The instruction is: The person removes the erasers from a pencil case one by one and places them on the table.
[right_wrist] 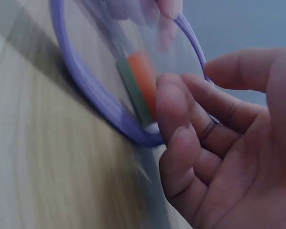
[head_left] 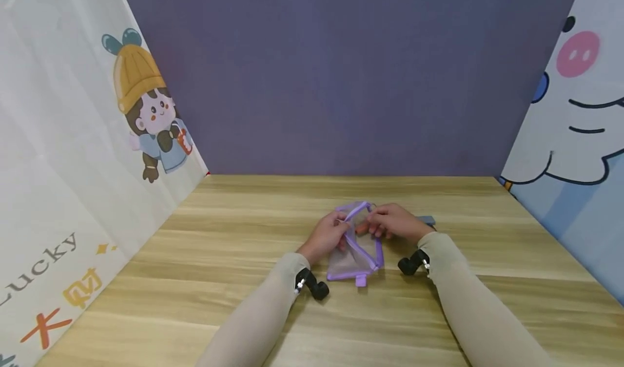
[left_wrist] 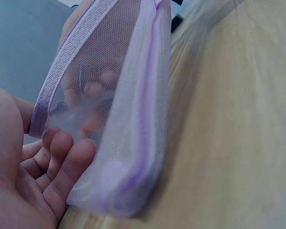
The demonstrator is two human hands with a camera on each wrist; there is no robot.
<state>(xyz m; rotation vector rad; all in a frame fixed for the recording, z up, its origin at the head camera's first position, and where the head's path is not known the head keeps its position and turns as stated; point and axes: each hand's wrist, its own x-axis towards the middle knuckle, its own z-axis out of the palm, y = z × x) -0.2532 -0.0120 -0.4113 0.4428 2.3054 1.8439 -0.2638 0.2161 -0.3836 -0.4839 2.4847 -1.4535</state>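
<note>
A mesh zipper pouch (head_left: 347, 261) with purple trim is held between both hands, its zipped side spread apart. My left hand (head_left: 324, 236) pinches one zipper edge; in the left wrist view its thumb is behind the purple zipper tape (left_wrist: 62, 62) and its fingers curl against the mesh. My right hand (head_left: 397, 222) pinches the opposite edge near the top corner, thumb and forefinger meeting at the purple trim (right_wrist: 195, 40). Inside the pouch, seen through its clear side, lies a small orange and green block (right_wrist: 142, 86).
A flat grey-blue item (head_left: 426, 220) lies on the wooden table (head_left: 234, 237) behind the right wrist, partly hidden by it. A dark panel (head_left: 341, 74) stands at the table's far edge, and printed cloth walls (head_left: 73, 139) flank both sides.
</note>
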